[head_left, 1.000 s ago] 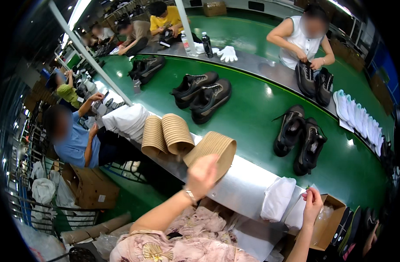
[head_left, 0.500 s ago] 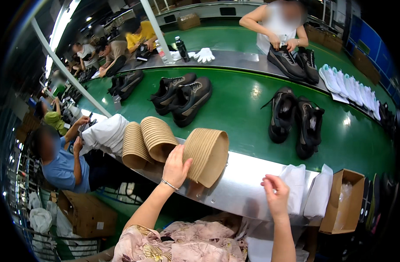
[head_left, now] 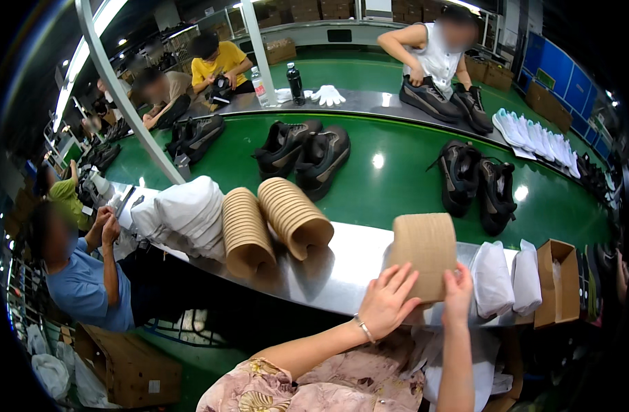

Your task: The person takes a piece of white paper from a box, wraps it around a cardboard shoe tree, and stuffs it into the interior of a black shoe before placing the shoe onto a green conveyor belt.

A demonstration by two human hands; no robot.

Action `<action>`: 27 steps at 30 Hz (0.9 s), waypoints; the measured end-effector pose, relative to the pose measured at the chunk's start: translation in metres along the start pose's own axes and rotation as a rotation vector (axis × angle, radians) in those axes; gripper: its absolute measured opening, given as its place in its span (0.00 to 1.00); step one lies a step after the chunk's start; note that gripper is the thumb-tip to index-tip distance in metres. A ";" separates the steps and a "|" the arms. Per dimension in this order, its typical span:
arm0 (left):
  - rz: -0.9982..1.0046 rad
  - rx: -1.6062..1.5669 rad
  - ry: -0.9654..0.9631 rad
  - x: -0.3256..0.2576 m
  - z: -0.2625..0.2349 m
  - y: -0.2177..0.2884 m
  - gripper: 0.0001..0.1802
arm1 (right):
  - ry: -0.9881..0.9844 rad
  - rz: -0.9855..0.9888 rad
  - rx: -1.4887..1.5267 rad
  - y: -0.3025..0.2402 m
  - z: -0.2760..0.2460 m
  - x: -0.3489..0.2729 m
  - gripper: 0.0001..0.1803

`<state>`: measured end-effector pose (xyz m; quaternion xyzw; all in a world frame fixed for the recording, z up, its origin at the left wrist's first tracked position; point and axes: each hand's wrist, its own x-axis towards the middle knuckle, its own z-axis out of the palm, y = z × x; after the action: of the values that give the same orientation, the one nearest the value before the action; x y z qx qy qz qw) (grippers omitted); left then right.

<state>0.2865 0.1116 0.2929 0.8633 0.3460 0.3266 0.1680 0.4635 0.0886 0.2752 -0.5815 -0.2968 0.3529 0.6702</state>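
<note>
A nested stack of curved brown cardboard inserts (head_left: 424, 244) stands over the metal ledge in front of me, between my two hands. My left hand (head_left: 390, 296), with a bracelet at the wrist, presses its fingers against the near left side of the stack. My right hand (head_left: 457, 294) grips the lower right edge, its fingertips partly behind the cardboard. To the left, two more stacks of the same inserts lie on the ledge: one nearer (head_left: 244, 237) and one beside it (head_left: 294, 213). White paper-wrapped bundles (head_left: 493, 278) sit just right of my right hand.
Pairs of dark shoes (head_left: 458, 175) rest on the green belt (head_left: 390, 178). An open cardboard box (head_left: 558, 281) stands at the ledge's right end. White wrapping (head_left: 184, 209) is heaped at left, near a person in blue (head_left: 95, 275). Another person handles shoes across the belt.
The insert stack has moved right along the ledge with my left hand and turned. My right hand, earlier apart from it, now touches its right side. The person opposite has shifted the shoes.
</note>
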 end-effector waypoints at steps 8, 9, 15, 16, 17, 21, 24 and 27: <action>0.187 0.036 0.363 0.018 -0.119 -0.058 0.23 | 0.199 -0.315 -0.705 -0.024 -0.009 0.010 0.15; 0.160 0.125 0.386 0.021 -0.147 -0.066 0.22 | 0.269 -0.470 -0.957 -0.027 -0.006 0.011 0.14; -0.079 0.373 0.269 0.050 -0.145 -0.132 0.18 | -0.242 -0.948 -0.602 -0.034 0.178 -0.010 0.14; -0.141 0.377 0.210 0.048 -0.142 -0.140 0.17 | -0.228 -0.974 -0.627 -0.026 0.208 -0.010 0.14; -0.200 0.374 0.149 0.046 -0.136 -0.146 0.17 | -0.240 -0.976 -0.629 -0.017 0.225 -0.005 0.14; -0.247 0.230 0.180 0.041 -0.134 -0.151 0.18 | -0.200 -0.972 -0.767 0.001 0.254 0.002 0.07; -0.228 0.232 0.161 0.041 -0.135 -0.149 0.19 | -0.118 -1.036 -0.803 0.004 0.248 0.001 0.06; -0.228 0.153 0.116 0.040 -0.136 -0.147 0.18 | -0.146 -1.069 -0.755 0.002 0.240 -0.004 0.05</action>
<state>0.1444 0.2516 0.3340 0.8084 0.4749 0.3274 0.1174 0.2672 0.2224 0.3084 -0.5236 -0.6929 -0.1185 0.4813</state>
